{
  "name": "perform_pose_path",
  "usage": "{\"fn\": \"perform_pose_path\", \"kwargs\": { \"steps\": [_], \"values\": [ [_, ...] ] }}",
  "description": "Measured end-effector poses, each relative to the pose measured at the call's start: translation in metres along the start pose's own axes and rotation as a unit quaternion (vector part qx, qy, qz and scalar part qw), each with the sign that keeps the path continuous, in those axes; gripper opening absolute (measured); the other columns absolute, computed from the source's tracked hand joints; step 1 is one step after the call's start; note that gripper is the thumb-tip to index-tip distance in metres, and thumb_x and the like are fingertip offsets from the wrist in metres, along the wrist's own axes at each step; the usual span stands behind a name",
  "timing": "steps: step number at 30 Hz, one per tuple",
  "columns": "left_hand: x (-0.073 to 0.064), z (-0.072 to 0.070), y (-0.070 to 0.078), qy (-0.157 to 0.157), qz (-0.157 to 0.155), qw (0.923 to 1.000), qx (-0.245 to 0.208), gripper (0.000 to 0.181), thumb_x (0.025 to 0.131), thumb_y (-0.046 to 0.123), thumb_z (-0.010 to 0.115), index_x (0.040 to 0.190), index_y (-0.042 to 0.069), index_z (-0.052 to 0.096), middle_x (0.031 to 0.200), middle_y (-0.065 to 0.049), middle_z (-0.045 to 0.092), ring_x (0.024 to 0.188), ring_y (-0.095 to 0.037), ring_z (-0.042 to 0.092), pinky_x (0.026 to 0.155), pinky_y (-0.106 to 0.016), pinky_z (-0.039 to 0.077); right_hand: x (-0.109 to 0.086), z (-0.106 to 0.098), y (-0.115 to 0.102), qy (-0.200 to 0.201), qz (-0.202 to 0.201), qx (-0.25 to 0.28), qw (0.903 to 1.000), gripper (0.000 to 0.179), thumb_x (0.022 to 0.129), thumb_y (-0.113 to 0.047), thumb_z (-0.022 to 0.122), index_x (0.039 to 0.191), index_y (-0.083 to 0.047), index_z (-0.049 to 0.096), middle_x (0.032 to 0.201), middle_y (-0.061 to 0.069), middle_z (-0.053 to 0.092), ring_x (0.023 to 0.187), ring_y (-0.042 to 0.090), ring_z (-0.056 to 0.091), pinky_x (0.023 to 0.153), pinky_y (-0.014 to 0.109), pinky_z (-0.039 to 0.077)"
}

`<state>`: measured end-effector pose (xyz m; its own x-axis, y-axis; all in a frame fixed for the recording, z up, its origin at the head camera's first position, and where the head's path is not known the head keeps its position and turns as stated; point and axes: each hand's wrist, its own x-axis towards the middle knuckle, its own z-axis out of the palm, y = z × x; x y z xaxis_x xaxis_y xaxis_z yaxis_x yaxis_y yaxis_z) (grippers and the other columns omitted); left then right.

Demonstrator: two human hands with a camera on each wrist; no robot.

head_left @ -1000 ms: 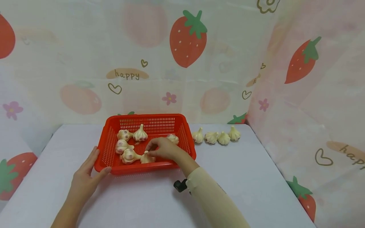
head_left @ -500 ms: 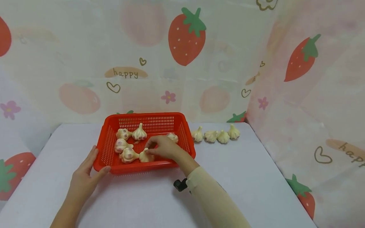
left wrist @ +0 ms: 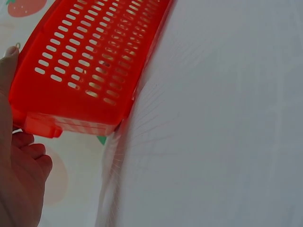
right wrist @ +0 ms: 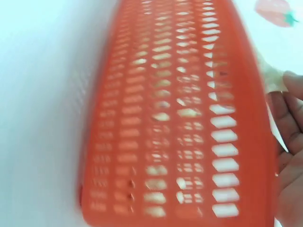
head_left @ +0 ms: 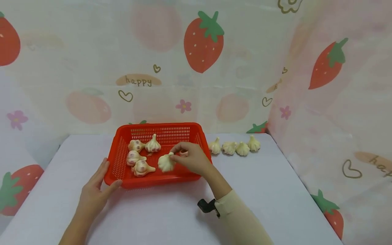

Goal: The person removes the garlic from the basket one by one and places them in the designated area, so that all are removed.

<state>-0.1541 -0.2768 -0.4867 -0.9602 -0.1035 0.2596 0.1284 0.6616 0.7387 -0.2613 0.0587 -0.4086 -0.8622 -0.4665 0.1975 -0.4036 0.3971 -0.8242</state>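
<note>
In the head view my right hand (head_left: pixel 193 158) pinches a garlic bulb (head_left: pixel 165 163) by its stem, holding it raised over the red plastic basket (head_left: pixel 159 181). More garlic bulbs (head_left: pixel 141 168) lie along the basket's left side, and one at its right is partly hidden behind my right hand. My left hand (head_left: pixel 95 194) holds the basket's near left corner, thumb on the front rim and fingers along the side. In the left wrist view the fingers of the left hand (left wrist: pixel 23 179) curl below the rim. The right wrist view is blurred; the basket wall (right wrist: pixel 251 142) fills much of it.
Several garlic bulbs (head_left: pixel 242 148) stand in a row on the white-covered table (head_left: pixel 260 183), right of the basket. A curtain with strawberry prints (head_left: pixel 203 44) hangs behind and to the right. A black wrist device (head_left: pixel 206 206) sits at the right sleeve (head_left: pixel 242 217).
The right hand has lifted the garlic bulb from the basket's front area and moved slightly up and to the right with it. The left hand keeps its place at the corner.
</note>
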Motion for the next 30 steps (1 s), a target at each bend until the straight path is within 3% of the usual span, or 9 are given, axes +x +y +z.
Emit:
{"fn": "perform_pose_path", "kwargs": {
  "steps": [3, 6, 12, 21, 30],
  "values": [
    [0.001, 0.0, 0.002, -0.005, -0.011, 0.9999, 0.0, 0.087, 0.095, 0.044, 0.072, 0.163, 0.032, 0.02, 0.17, 0.004, 0.02, 0.157, -0.028, 0.021, 0.121, -0.033, 0.033, -0.014, -0.016, 0.002, 0.04, 0.004, 0.021, 0.999, 0.01, 0.092, -0.03, 0.078, 0.099, -0.024, 0.074, 0.099, -0.007, 0.072, 0.098, 0.021, 0.064, 0.081, 0.038, 0.06],
    [0.001, 0.0, 0.005, -0.007, -0.016, 0.9998, -0.003, 0.087, 0.095, 0.044, 0.072, 0.164, 0.03, 0.019, 0.17, 0.001, 0.02, 0.157, -0.032, 0.022, 0.11, -0.065, 0.035, -0.026, -0.03, 0.004, 0.076, 0.014, 0.015, 0.9969, 0.012, 0.092, -0.03, 0.079, 0.1, -0.023, 0.073, 0.099, -0.007, 0.072, 0.101, 0.021, 0.065, 0.084, 0.04, 0.06],
    [0.0, 0.0, 0.004, -0.012, -0.016, 0.9998, -0.008, 0.087, 0.096, 0.043, 0.071, 0.164, 0.03, 0.018, 0.171, -0.002, 0.019, 0.156, -0.035, 0.021, 0.11, -0.068, 0.034, -0.048, -0.049, 0.008, 0.122, 0.02, 0.0, 0.9924, 0.014, 0.092, -0.03, 0.078, 0.102, -0.023, 0.073, 0.1, -0.006, 0.071, 0.106, 0.02, 0.066, 0.097, 0.053, 0.056],
    [0.0, 0.001, 0.004, -0.014, -0.009, 0.9999, -0.006, 0.087, 0.096, 0.041, 0.072, 0.164, 0.029, 0.019, 0.171, -0.001, 0.019, 0.156, -0.036, 0.022, 0.111, -0.067, 0.033, -0.07, -0.067, 0.014, 0.163, -0.018, 0.006, 0.9865, 0.014, 0.093, -0.025, 0.078, 0.104, -0.018, 0.073, 0.102, -0.002, 0.072, 0.102, 0.021, 0.065, 0.093, 0.044, 0.055],
    [0.0, 0.0, 0.006, -0.011, -0.012, 0.9999, 0.002, 0.087, 0.096, 0.042, 0.072, 0.164, 0.029, 0.019, 0.17, 0.0, 0.02, 0.156, -0.034, 0.023, 0.11, -0.066, 0.035, -0.076, -0.079, 0.016, 0.176, -0.009, -0.007, 0.9843, 0.014, 0.094, -0.026, 0.077, 0.106, -0.02, 0.073, 0.108, -0.004, 0.072, 0.108, 0.027, 0.063, 0.099, 0.046, 0.052]
  ]
}}
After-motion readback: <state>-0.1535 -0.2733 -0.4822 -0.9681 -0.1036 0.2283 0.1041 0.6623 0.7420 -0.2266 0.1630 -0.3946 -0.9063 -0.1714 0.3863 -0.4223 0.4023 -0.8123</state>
